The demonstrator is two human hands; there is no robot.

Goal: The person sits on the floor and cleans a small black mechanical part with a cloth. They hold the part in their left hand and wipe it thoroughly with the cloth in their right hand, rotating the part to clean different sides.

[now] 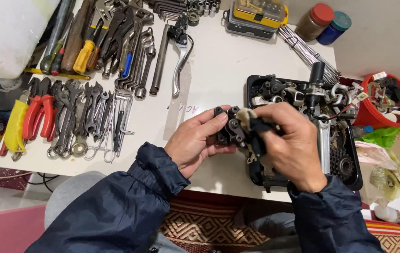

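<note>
My left hand (195, 140) grips a black metal bicycle part (227, 127) with small round wheels, held over the white table's front edge. Against that part my right hand (284, 143) presses a dirty dark rag (252, 125), fingers curled around the cloth. Both arms wear dark blue jacket sleeves. The lower part of the black piece is hidden behind my right hand.
A black tray (355, 175) of bike parts and a cog set sits at right. Wrenches and pliers (69, 117) lie in rows at left, a brake lever (179, 51) further back. A red bucket (373, 117), two jars (322, 21) and spokes stand at far right.
</note>
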